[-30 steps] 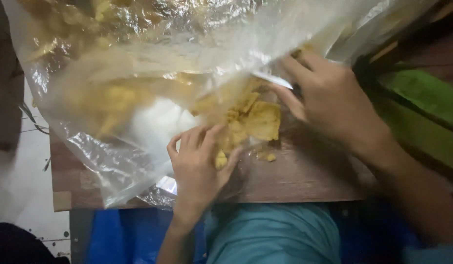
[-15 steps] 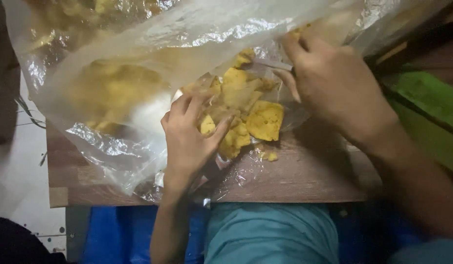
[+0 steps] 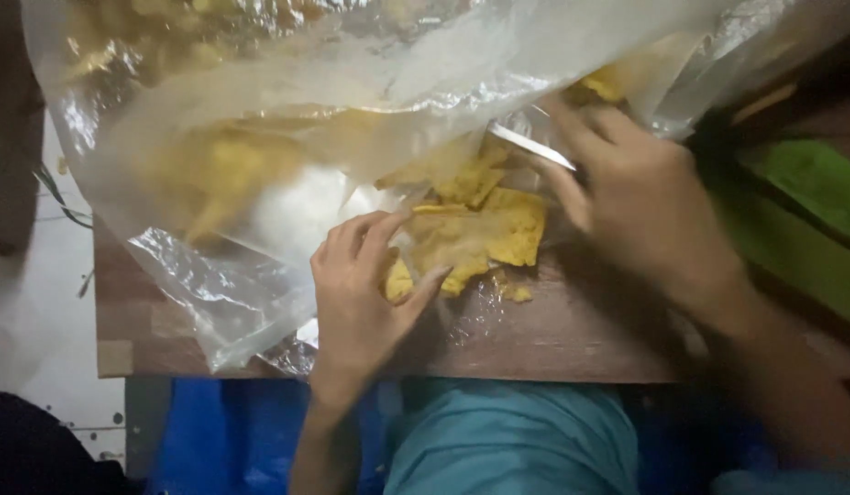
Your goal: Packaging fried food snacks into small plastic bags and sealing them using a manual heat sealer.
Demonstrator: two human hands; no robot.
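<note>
Wooden table (image 3: 572, 339), dim light; large clear plastic bag (image 3: 260, 137) lying across it, mouth toward the person; right hand (image 3: 645, 211) pinches the bag's upper edge, lifting it; left hand (image 3: 361, 293), fingers curled, grips yellow chips (image 3: 480, 234) at the mouth.

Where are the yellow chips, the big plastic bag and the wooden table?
yellow chips (image 3: 498, 234), head view, on a flat chip.
plastic bag (image 3: 214, 302), head view, its crinkled lower edge.
wooden table (image 3: 572, 339), head view, bare wood.

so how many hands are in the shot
2. The left hand grips yellow chips at the mouth of the clear plastic bag; the right hand holds the bag's upper edge. None seem hidden.
</note>
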